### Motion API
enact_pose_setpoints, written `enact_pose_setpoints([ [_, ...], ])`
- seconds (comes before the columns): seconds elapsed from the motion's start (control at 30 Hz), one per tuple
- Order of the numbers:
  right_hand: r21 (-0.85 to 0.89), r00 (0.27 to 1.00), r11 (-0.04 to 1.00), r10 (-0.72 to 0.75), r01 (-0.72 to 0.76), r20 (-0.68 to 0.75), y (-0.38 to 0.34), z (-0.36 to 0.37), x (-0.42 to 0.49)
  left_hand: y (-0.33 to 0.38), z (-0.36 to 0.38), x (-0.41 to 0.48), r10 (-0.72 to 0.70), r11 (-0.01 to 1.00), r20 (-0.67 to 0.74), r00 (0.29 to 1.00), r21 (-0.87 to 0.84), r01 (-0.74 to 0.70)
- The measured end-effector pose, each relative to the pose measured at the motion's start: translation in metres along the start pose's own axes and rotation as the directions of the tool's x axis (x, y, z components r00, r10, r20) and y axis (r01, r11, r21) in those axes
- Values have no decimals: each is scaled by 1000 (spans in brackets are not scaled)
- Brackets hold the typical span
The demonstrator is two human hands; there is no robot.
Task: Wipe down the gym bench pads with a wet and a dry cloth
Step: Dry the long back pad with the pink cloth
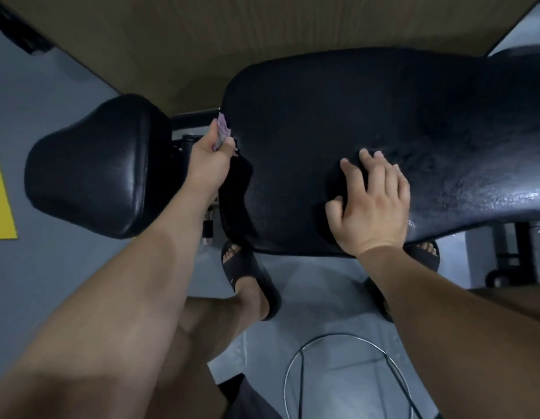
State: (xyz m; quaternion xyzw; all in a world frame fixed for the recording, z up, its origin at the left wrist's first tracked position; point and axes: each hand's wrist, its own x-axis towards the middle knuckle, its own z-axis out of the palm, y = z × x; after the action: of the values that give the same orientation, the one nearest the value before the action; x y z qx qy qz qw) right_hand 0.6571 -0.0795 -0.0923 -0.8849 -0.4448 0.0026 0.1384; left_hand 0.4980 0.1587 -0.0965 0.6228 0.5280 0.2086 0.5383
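Wiping the long pad (pixel 353 110) now, and the way to do it well is keeping the palm flat and overlapping each stroke toward the wet-looking right end. The right hand (pixel 371 204) is pressing a dark cloth (pixel 333 186) near the pad's front edge, fingers spread. The left hand (pixel 208 158) is pinching a second cloth (pixel 221 131) at the pad's left end, beside the seat pad (pixel 96 167).

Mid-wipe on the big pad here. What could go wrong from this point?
The large pad shows a wet sheen toward its right end; if the right hand, pressing a dark cloth, skips it, it may stay slick. A cable loops on the floor by the feet in open slides: possible trip. The left hand grips a purple cloth beside the gap between pads, where it might snag.
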Motion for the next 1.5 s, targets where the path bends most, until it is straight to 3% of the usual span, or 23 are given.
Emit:
enact_pose_setpoints([
  [0.13,9,1000,1000,9,-9,-8,1,1,2,15,5,42,4,1000,43,999,14,-4],
  [0.37,6,1000,1000,3,-3,-31,1,3,3,29,3,98,-120,993,116,986,17,119],
  [0.57,-7,999,1000,-6,6,-40,0,4,1,23,-4,62,-12,996,73,997,88,6],
  [0.67,-4,1000,1000,7,-7,-10,0,2,0,17,-9,26,62,987,161,985,135,-84],
  [0.8,-9,1000,1000,18,-18,17,0,0,1,9,-10,-1,-2,997,132,991,73,-8],
  [0.97,-2,1000,1000,22,-22,21,2,-1,0,8,-3,27,-13,993,118,993,114,0],
  [1.1,4,1000,1000,19,-19,6,2,-1,3,27,16,69,-78,991,-6,997,111,78],
  [1.27,30,1000,1000,10,-10,-3,1,-2,4,54,22,118,-208,952,-20,978,226,207],
  [1.4,36,1000,999,5,-4,-23,3,0,6,85,36,148,-320,898,73,945,341,278],
  [1.5,42,1000,999,-1,1,-13,4,0,8,108,48,158,-326,837,203,923,516,182],
])
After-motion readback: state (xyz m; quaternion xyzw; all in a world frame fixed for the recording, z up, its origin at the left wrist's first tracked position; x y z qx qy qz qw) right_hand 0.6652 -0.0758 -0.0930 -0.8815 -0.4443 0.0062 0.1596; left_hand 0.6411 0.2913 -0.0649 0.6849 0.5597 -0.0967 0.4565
